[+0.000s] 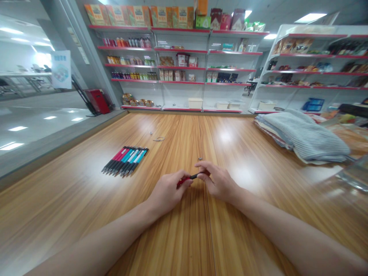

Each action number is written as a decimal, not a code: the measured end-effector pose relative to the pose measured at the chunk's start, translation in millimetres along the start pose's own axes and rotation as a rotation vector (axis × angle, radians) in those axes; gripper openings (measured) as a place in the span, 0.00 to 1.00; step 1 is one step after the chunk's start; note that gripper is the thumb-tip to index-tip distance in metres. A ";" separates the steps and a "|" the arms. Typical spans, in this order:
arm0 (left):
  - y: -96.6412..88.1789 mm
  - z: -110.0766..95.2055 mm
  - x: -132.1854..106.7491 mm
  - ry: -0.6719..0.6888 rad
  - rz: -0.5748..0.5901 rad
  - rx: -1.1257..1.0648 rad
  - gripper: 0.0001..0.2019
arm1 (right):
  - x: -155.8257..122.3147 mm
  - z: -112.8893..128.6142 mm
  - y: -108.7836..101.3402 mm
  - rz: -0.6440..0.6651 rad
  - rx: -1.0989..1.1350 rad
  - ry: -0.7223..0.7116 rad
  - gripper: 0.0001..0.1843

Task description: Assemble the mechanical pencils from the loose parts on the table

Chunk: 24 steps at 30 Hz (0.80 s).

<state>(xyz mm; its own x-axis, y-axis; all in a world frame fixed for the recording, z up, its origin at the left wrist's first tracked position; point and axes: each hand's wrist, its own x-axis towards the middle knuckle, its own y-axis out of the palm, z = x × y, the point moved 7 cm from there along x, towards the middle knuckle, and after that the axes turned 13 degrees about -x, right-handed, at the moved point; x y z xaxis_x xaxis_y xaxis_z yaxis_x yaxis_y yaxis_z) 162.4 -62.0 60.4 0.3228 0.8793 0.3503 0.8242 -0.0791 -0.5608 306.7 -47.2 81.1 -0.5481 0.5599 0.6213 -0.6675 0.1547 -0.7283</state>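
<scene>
Between my two hands, above the middle of the table, is a red and black pen (193, 176). My left hand (169, 188) is closed around its red part. The fingers of my right hand (220, 181) pinch its black end, hiding the tip. Just beyond my right fingers lies a small dark metallic piece (200, 158). To the left, a row of several pens (125, 161) lies side by side, some red and some light blue, all with black grips pointing toward me.
A loop of thin cord or wire (158, 138) and a tiny shiny piece (151, 133) lie farther back on the wooden table (178, 237). Folded striped cloths (310, 134) are stacked at the right, near a clear container (355, 174). Stocked shelves (181, 50) stand behind the table.
</scene>
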 end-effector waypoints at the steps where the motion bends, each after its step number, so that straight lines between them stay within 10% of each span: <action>1: 0.0 -0.3 -0.1 -0.001 -0.002 0.001 0.08 | -0.2 -3.2 1.1 0.009 -0.016 0.025 0.14; 7: -2.9 1.6 -0.6 -0.037 -0.038 0.025 0.08 | 2.9 -37.6 -2.6 -0.002 -0.207 0.163 0.15; 12: -3.0 0.2 -0.1 -0.027 -0.041 0.048 0.09 | 1.1 -60.4 18.2 0.264 -0.352 0.109 0.26; 24: -1.7 1.1 0.6 -0.074 0.001 0.078 0.10 | -3.4 -55.1 23.0 0.316 -0.368 0.100 0.22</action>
<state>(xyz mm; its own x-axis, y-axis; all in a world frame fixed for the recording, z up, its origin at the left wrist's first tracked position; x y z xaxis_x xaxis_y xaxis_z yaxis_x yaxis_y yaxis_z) 160.7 -60.9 60.8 0.2864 0.9116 0.2951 0.7840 -0.0459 -0.6191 320.9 -0.6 46.3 -0.6322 0.6982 0.3358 -0.2444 0.2316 -0.9416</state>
